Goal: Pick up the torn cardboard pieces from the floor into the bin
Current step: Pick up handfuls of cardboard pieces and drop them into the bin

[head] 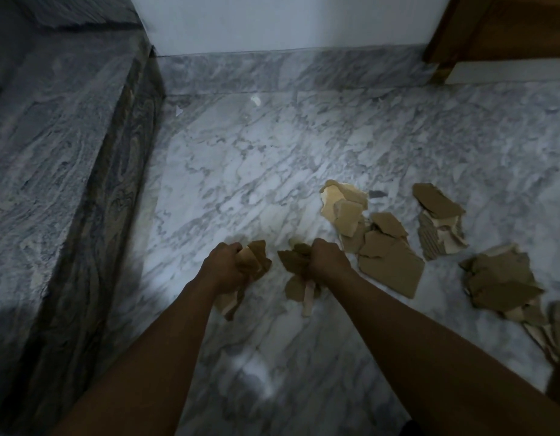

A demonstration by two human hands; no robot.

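Both grips, left hand (223, 262) and right hand (327, 256), clutch cardboard pieces (296, 286) hanging lengthwise toward the person.

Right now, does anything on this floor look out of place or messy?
Yes: torn cardboard pieces lie scattered on the marble floor. The left hand and right hand each hold a bunch.

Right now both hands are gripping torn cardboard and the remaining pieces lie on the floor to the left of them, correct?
Not quite. The left hand and right hand do grip torn cardboard, but the remaining pieces lie on the floor to the right of them, not the left. The head view shows this.
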